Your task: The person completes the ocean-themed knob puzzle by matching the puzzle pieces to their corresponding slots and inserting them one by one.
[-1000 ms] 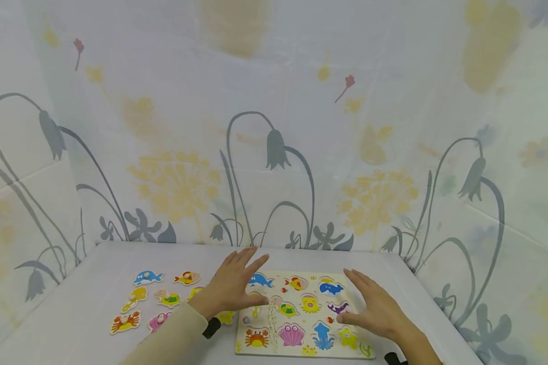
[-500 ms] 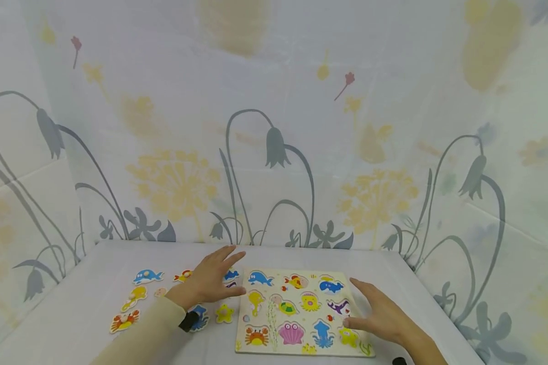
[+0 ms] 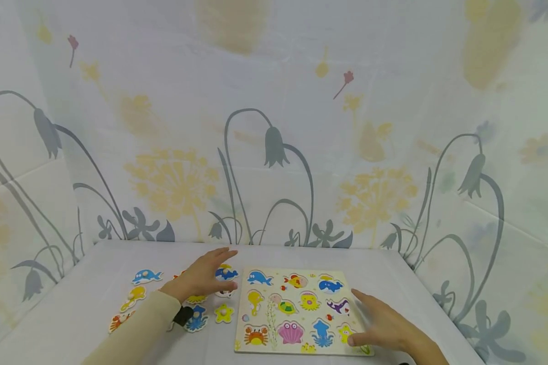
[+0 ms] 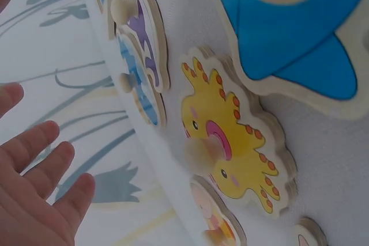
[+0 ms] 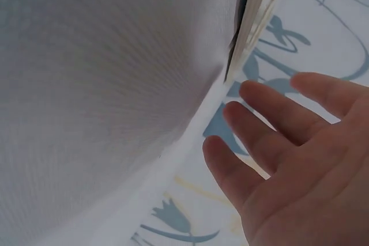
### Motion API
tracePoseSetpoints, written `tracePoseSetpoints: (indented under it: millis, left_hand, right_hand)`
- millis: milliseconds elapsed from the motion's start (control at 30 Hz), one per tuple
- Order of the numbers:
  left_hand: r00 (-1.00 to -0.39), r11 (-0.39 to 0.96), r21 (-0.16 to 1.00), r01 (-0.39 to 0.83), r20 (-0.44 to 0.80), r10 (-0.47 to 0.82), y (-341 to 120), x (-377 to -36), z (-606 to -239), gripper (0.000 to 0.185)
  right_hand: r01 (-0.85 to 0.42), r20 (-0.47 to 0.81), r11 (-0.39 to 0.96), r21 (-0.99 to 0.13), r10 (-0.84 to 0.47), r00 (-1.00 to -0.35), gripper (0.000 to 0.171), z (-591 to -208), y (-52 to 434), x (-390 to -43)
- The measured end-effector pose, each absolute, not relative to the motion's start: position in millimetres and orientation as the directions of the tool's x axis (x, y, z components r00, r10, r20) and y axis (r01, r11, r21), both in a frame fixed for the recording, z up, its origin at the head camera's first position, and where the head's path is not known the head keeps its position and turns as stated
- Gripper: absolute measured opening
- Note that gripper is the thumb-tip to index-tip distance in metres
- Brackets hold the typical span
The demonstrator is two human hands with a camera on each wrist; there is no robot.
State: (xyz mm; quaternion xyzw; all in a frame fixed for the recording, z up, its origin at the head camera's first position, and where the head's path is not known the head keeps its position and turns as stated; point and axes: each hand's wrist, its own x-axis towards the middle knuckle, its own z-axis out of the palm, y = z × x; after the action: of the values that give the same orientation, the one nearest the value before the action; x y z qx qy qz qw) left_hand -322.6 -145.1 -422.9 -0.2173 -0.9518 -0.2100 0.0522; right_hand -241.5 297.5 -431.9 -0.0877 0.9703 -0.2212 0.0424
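My left hand (image 3: 201, 278) hovers over the loose puzzle pieces on the left, fingers spread and holding nothing. In the left wrist view a yellow octopus piece (image 4: 225, 136) with a round wooden knob lies near it, beside a blue squid piece (image 4: 277, 27). A blue whale piece (image 3: 226, 272) shows by the fingertips in the head view, and a yellow star piece (image 3: 224, 313) lies nearer me. My right hand (image 3: 385, 322) is at the right edge of the puzzle board (image 3: 301, 350), thumb over its lower right corner, fingers extended. The board bears sea-animal pictures in shaped recesses.
More pieces lie at the left: a blue dolphin (image 3: 147, 276), a yellow seahorse (image 3: 134, 298) and a crab (image 3: 118, 322) partly behind the sleeve. The white table (image 3: 64, 324) ends at a flower-printed cloth backdrop (image 3: 274, 203).
My left hand has moved left, off the board and over the loose pieces. My right hand has shifted slightly lower and to the right along the board's edge.
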Motion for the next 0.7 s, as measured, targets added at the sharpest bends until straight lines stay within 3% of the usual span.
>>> tracePoseSetpoints:
  millis: [467, 700]
  left_hand:
    - [-0.930, 0.826, 0.429, 0.365, 0.129, 0.344, -155, -327, -422, 0.078]
    - [-0.940, 0.819, 0.467, 0.333, 0.098, 0.326, -155, -330, -423, 0.074]
  right_hand:
    - [-0.179, -0.109, 0.884, -0.432, -0.248, -0.963, 0.114, -435, 300, -238]
    - [-0.132, -0.148, 0.898, -0.420, -0.211, -0.966, 0.110, -437, 298, -238]
